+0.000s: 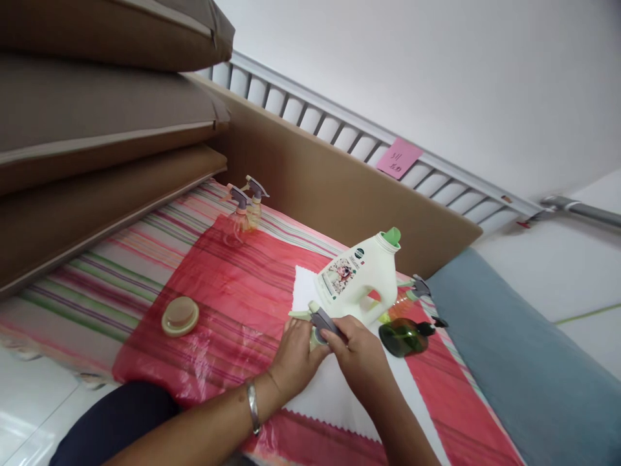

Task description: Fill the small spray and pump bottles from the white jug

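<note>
My left hand [295, 356] is wrapped round a small spray bottle, mostly hidden by the fingers. My right hand [358, 351] grips the grey trigger spray head [324, 321] on top of it. Just beyond the hands, a cream detergent jug [356, 272] with a green pouring spout stands uncapped. A dark green pump bottle [403, 338] is to the right of my right hand, with a clear orange-tinted spray bottle [403, 299] behind it. Under the hands lies a white cloth [347, 395] with a zigzag edge.
A round beige cap [179, 316] lies left on the red plastic sheet [233, 304]. Two clear spray bottles [239, 220] stand at the back left. Stacked brown cushions [107, 123] rise at left. Behind are a brown board [310, 175] and a slatted rail; a blue-grey panel [514, 343] is right.
</note>
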### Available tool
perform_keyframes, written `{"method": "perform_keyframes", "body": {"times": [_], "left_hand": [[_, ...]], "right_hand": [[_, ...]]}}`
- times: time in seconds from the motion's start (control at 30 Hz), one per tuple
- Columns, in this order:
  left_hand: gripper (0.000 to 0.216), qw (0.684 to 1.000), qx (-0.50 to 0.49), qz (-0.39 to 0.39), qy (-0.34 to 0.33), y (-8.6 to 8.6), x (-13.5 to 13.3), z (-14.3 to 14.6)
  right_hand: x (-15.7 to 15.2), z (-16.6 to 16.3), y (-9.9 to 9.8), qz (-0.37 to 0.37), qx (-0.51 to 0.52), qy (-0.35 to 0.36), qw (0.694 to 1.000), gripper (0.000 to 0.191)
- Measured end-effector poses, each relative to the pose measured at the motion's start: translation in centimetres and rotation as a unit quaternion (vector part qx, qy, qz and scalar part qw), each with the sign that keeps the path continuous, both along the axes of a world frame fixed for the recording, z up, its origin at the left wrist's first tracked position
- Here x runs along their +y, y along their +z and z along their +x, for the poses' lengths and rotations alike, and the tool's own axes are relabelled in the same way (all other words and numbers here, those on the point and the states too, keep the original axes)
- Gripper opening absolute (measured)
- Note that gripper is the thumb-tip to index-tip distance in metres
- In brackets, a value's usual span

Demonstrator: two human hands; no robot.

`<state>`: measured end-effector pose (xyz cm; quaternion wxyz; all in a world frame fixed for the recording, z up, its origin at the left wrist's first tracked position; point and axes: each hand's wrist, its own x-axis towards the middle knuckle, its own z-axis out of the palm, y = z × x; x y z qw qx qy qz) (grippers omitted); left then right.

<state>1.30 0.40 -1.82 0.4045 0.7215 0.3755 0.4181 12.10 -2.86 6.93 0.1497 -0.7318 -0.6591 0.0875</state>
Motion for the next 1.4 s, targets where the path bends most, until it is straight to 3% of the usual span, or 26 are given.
{"method": "perform_keyframes", "body": {"times": [0.1,0.17,0.37,0.43,0.53,0.6,0.77,0.93,1.1,1.17,1.3,1.4], "left_hand": [[0.020,0.995,-0.009,0.001,-0.102,0.3,0.7,-0.5],[0.020,0.991,-0.019,-0.005,-0.136,0.5,0.9,-0.6],[0.020,1.000,0.011,-0.021,0.014,0.4,-0.1,0.4],[0.021,0.999,-0.009,-0.035,0.006,0.3,-0.1,0.4],[0.015,0.996,-0.020,-0.046,-0.077,0.2,0.4,-0.1],[0.013,0.993,-0.036,-0.048,-0.098,0.0,0.7,-0.1],[0.029,0.995,-0.064,-0.067,0.025,-0.4,0.2,0.5],[0.016,0.996,-0.041,-0.040,-0.073,-0.3,0.2,0.3],[0.028,0.994,-0.064,-0.084,0.040,-0.4,0.0,0.5],[0.033,0.995,-0.060,-0.081,0.028,-0.4,-0.1,0.5],[0.019,0.996,-0.061,-0.041,-0.059,0.0,0.0,0.2],[0.018,0.996,-0.063,-0.061,0.000,0.3,0.0,0.3]], "right_hand": [[0.0,0.2,-0.1,0.003,-0.001,0.003,1.000,0.022],[0.0,0.4,-0.1,0.004,0.003,0.005,1.000,0.022],[-0.1,0.5,-0.1,0.001,0.005,-0.003,1.000,0.020],[-0.1,0.4,0.0,-0.003,0.009,-0.005,1.000,0.020],[-0.1,0.5,-0.1,-0.005,0.009,-0.007,1.000,0.020],[-0.1,0.5,-0.1,-0.007,0.008,-0.007,1.000,0.020],[-0.2,0.4,0.0,-0.010,0.025,-0.013,1.000,0.018],[-0.3,0.7,-0.2,-0.013,0.025,-0.015,0.999,0.020],[-0.3,0.6,-0.3,-0.012,0.016,-0.012,1.000,0.019],[-0.3,0.7,-0.3,-0.007,0.012,-0.010,1.000,0.019],[-0.4,0.9,-0.5,0.001,0.018,-0.001,1.000,0.020],[-0.5,0.8,-0.3,0.006,0.022,0.005,1.000,0.019]]}}
